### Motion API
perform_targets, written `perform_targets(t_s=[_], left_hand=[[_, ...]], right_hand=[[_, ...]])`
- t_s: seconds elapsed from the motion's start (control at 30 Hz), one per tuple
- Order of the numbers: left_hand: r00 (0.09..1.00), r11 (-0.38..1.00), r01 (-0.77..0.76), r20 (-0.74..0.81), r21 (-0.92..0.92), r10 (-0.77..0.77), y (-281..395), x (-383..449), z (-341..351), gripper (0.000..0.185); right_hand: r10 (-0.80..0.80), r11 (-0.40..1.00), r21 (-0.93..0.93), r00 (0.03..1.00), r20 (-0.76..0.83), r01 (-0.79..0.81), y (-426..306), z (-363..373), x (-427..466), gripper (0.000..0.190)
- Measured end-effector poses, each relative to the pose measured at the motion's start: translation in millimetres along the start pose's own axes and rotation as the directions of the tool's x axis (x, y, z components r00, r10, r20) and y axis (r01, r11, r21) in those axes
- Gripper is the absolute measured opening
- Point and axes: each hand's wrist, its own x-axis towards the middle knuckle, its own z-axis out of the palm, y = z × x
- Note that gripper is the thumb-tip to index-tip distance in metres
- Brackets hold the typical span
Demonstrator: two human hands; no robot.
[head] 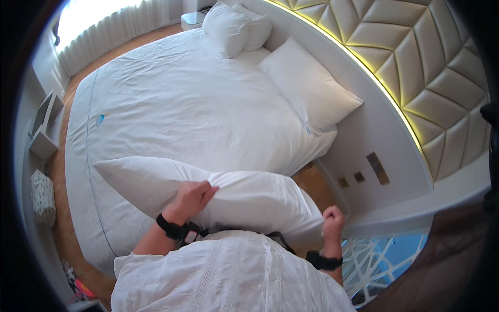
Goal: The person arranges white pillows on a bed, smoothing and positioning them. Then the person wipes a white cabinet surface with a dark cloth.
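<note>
A white pillow (249, 195) is held up on its long side before my body, at the near edge of the bed (187, 105). My left hand (193, 199) lies against the middle of the pillow with its fingers curled, and creases run through the fabric around it. At the pillow's right end, my right hand (333, 222) grips the corner of the cloth in a fist. The pillow's pointed left corner reaches out over the white bed cover. Its lower side is partly hidden by my left forearm and white top.
Another white pillow (308, 85) lies by the headboard (413, 50), with two more pillows (230, 29) stacked beyond it. A bedside table (193, 19) stands at the far side. Sockets (377, 167) sit on the panel at right. A patterned white item (43, 199) is at left.
</note>
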Motion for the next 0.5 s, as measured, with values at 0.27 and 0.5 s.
perform_targets(t_s=[0.27,0.5], left_hand=[[0.707,0.914,0.405,-0.631,-0.007,-0.318,-60.5,190.3,45.2,0.027],[0.914,0.908,0.372,-0.248,0.193,-0.322,-49.5,117.6,89.6,0.011]], right_hand=[[-0.142,0.979,0.155,0.988,0.055,0.132,-14.5,70.3,344.5,0.006],[-0.032,0.992,0.118,0.854,0.519,-0.035,60.3,167.5,286.1,0.031]])
